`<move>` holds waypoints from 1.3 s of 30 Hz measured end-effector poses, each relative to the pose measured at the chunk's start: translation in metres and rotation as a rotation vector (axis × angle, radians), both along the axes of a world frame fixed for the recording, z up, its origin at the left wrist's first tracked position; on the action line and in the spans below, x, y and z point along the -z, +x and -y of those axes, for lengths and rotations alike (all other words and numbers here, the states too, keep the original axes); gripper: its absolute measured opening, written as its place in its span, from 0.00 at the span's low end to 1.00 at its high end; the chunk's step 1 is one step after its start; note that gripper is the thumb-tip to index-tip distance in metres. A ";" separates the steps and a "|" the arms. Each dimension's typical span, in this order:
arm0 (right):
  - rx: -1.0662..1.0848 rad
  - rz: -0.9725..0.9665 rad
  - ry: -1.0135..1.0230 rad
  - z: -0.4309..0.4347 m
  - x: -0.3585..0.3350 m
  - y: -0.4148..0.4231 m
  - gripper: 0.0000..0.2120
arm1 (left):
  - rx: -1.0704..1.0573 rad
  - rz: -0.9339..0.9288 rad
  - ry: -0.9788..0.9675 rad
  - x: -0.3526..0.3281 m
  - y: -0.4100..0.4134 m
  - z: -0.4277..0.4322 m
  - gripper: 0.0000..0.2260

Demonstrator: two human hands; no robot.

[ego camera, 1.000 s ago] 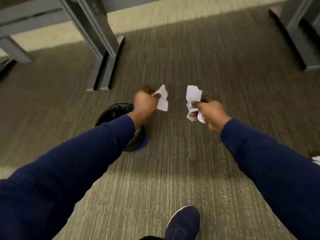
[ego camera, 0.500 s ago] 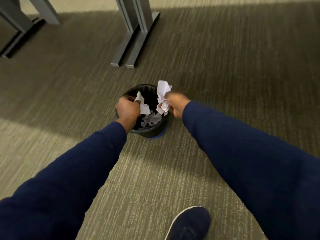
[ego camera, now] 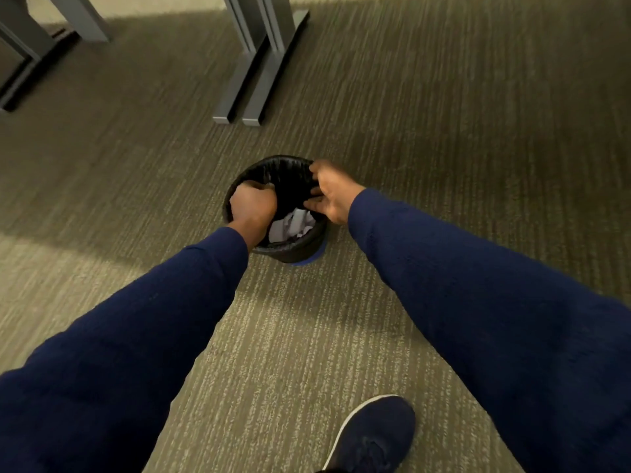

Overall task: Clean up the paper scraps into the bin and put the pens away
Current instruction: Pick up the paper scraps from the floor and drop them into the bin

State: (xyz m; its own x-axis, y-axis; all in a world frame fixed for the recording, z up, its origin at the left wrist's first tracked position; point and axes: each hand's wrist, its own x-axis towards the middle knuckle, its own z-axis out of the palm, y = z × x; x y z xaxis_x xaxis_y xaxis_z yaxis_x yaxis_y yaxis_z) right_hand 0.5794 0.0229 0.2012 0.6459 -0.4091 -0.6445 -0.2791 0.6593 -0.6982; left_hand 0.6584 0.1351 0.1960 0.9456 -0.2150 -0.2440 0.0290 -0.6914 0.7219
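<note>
Head view: looks down onto striped carpet point(ego camera: 444, 114).
Bin point(ego camera: 300, 252): black-lined, upright on the carpet, its mouth between the two hands.
Scraps point(ego camera: 293, 225): white, crumpled, lying inside the bin against its near wall.
Left hand point(ego camera: 252, 206): over the bin's left rim, fingers curled inward; motion blur hides the fingertips, so whether they pinch anything cannot be told.
Right hand point(ego camera: 329, 192): over the bin's right rim, fingers spread and loose, holding nothing.
Shoe point(ego camera: 372, 435): navy, pale-soled, near the bottom edge, well apart from the bin.
Desk legs point(ego camera: 254, 63): grey, beyond the bin.
</note>
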 end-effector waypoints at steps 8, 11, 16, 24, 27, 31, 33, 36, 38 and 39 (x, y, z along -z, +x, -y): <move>0.103 0.014 -0.077 0.037 0.007 -0.078 0.17 | 0.274 0.020 -0.078 -0.008 -0.057 0.057 0.09; 0.207 -0.033 -0.138 0.053 0.015 -0.123 0.10 | 0.401 0.026 -0.067 -0.008 -0.092 0.085 0.11; 0.383 -0.153 -0.425 0.079 0.033 -0.219 0.07 | 0.661 0.024 0.035 -0.007 -0.166 0.144 0.09; 0.514 -0.474 -0.782 0.091 0.059 -0.402 0.11 | 1.106 0.044 0.053 0.001 -0.334 0.222 0.13; 0.574 -0.576 -0.841 0.078 0.070 -0.468 0.13 | 1.273 0.074 0.035 0.014 -0.402 0.237 0.12; 0.652 -0.692 -0.832 0.052 0.092 -0.552 0.15 | 1.476 0.156 0.024 0.042 -0.487 0.238 0.11; 0.682 -0.764 -0.799 0.039 0.105 -0.589 0.16 | 1.558 0.159 0.031 0.059 -0.521 0.235 0.11; 0.711 -0.867 -0.706 0.017 0.128 -0.639 0.18 | 1.687 0.172 0.064 0.089 -0.564 0.232 0.10; 0.708 -0.923 -0.660 0.004 0.145 -0.666 0.20 | 1.761 0.187 0.110 0.110 -0.585 0.229 0.12; 0.690 -0.951 -0.643 -0.001 0.154 -0.676 0.23 | 1.794 0.208 0.142 0.121 -0.594 0.229 0.14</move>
